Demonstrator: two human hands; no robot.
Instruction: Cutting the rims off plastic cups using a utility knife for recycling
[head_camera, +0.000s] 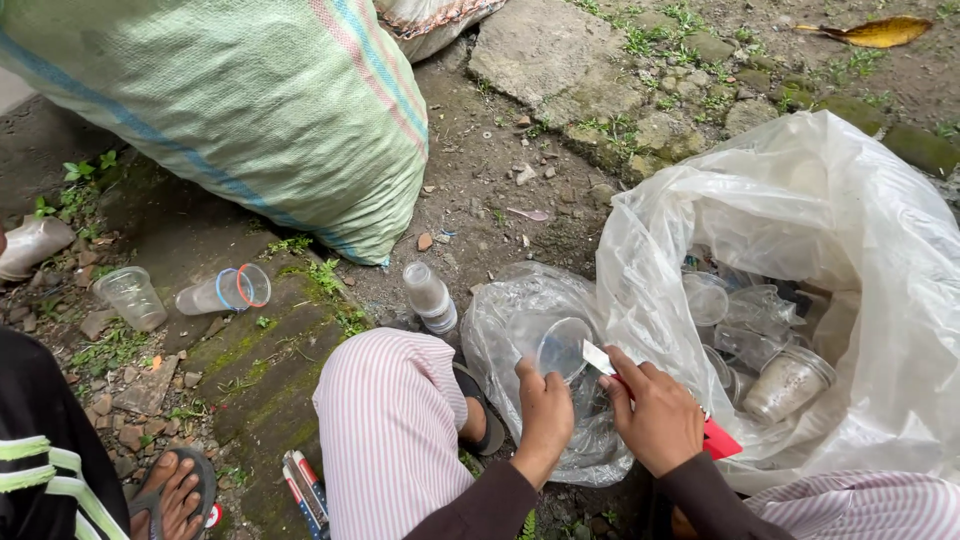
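Right now the left hand (545, 405) grips a clear plastic cup (562, 347) by its rim while the right hand (655, 415) clutches a red-handled cutter (640, 392), blade at the cup. Many cups wait in the big plastic bag (850, 230); three lie stripped near the green sack (250, 100).

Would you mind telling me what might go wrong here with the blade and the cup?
1. The cutter blade in the right hand points toward the left hand steadying the clear plastic cup; a slip could cut the fingers.
2. The cup is thin and rests on a loose plastic bag, so it might shift.
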